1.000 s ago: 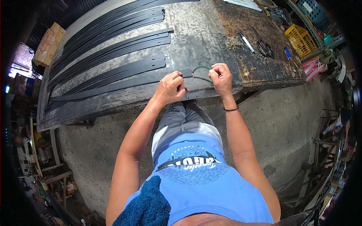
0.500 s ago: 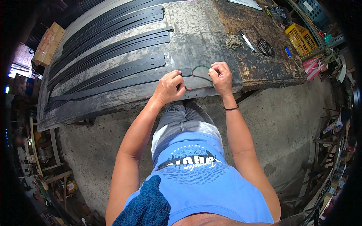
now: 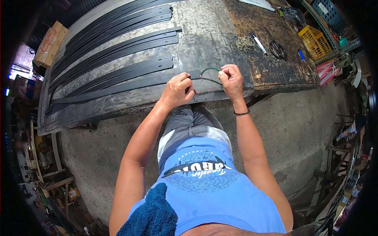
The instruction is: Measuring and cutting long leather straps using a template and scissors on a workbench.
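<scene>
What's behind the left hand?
A black strip, which appears to resume right of the left hand, and grey tabletop. The covered stretch, and how the hand grips it, if at all, can't be seen.

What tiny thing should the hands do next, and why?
Maybe the right hand should gently draw the green cord straighter: the cord bows in an arc between that hand and the end of the black strip, while the left hand covers the strip near that end, perhaps steadying it.

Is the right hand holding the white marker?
No, the right hand pinches the green cord, while the white marker lies on the table.
</scene>
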A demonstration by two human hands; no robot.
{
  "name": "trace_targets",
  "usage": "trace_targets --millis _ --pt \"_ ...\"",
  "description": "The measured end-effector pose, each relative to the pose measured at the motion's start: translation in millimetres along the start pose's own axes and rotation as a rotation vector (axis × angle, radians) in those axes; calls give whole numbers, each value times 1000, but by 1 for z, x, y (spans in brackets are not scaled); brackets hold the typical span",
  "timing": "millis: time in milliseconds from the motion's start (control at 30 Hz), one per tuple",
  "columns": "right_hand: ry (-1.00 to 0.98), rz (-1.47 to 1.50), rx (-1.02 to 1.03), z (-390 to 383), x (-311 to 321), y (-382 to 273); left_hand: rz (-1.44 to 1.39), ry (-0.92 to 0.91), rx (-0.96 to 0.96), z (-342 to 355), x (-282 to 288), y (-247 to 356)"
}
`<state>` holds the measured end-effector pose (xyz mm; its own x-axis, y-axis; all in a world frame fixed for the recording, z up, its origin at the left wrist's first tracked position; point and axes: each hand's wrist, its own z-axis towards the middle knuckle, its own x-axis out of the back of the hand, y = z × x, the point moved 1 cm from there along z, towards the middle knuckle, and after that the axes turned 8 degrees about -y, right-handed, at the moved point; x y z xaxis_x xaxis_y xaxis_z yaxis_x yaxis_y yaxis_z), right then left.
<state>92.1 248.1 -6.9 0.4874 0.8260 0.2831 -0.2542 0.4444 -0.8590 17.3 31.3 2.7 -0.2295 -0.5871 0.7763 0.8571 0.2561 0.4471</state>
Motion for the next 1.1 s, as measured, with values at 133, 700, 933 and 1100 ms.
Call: trace_targets --millis 133,700,933,1100 --pt "6 -3 -16 0 1 1 5 -3 1 0 -1 0" --pt "866 649 -233 -86 179 28 323 -294 0 5 -2 13" --pt "1254 430 -610 -181 231 92 339 -270 -30 8 -1 16" --pt "1405 390 -662 -159 207 130 257 -235 35 17 -6 21"
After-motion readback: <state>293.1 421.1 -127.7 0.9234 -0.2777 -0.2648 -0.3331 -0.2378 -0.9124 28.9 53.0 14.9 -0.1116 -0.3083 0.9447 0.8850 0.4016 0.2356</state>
